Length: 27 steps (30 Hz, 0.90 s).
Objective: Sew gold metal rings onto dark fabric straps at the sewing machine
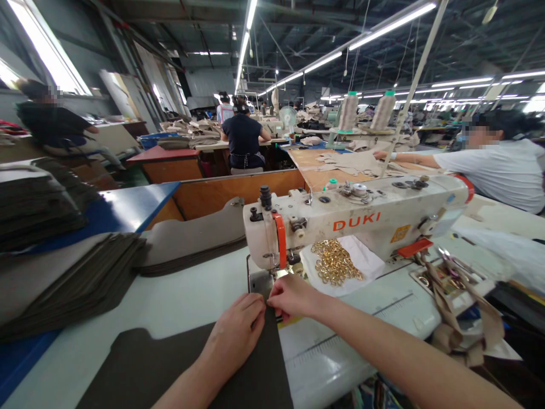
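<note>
A dark grey-brown fabric panel (170, 363) lies on the sewing machine's bed, its far edge reaching the needle area. My left hand (238, 326) rests on this panel with fingers curled together at its edge. Right beside it, my right hand (292, 296) is closed in a pinch at the panel's corner, just below the presser foot area of the white sewing machine (315, 218). The fingertips of both hands nearly meet. Whatever small piece may sit between the right fingers is hidden.
Gold metal rings (336, 262) lie on a white cloth (370, 258) behind my right wrist. Stacks of cut panels (72, 278) stand at the left. A tray (451, 281) with beige straps (447, 318) sits at the right. A co-worker in a white shirt (498, 170) reaches across a table.
</note>
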### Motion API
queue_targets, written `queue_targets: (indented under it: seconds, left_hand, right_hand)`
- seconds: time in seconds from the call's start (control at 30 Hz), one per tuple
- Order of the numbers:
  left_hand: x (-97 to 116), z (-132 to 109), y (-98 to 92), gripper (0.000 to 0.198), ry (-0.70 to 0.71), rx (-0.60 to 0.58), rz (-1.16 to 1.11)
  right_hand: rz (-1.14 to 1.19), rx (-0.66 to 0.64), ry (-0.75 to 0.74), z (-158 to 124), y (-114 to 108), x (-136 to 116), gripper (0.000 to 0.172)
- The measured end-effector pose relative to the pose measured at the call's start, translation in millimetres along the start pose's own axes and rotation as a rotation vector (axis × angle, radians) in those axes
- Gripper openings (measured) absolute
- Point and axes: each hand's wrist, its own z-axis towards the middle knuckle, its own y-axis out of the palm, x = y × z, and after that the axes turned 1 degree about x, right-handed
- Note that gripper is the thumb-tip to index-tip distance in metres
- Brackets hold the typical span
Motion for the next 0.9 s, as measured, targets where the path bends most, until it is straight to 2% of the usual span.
queue_targets:
  seconds: [0.13, 0.23, 0.3, 0.43, 0.6, 0.77, 0.9]
  left_hand:
    - [-1, -2, 2.2, 0.020, -0.005, 0.013, -0.010]
    - [-1, -2, 4.1, 0.019, -0.008, 0.022, -0.009]
    - [-1, -2, 4.5, 0.019, -0.008, 0.028, -0.007]
    - [0, -2, 3.9, 0.019, -0.010, 0.035, -0.022]
    - [-2, -3, 4.0, 0.019, 0.000, 0.043, -0.014]
    - [-3, 1, 0.4, 0.020, 0.045, -0.079, 0.053]
    - [-3, 4, -1.7, 0.021, 0.094, -0.163, 0.130]
  right_hand:
    - [-0.201, 0.143, -0.230, -17, 2, 22, 0.014]
    - [-0.495, 0.220, -0.513, -25, 7, 37, 0.015]
    - [-0.667, 0.285, -0.630, -26, 10, 42, 0.014]
    - [-0.790, 0.328, -0.707, -24, 14, 44, 0.013]
    - [-0.824, 0.329, -0.742, -23, 14, 43, 0.011]
    - [-0.843, 0.311, -0.768, -23, 10, 45, 0.014]
    - [-0.887, 0.210, -0.850, -42, -2, 47, 0.013]
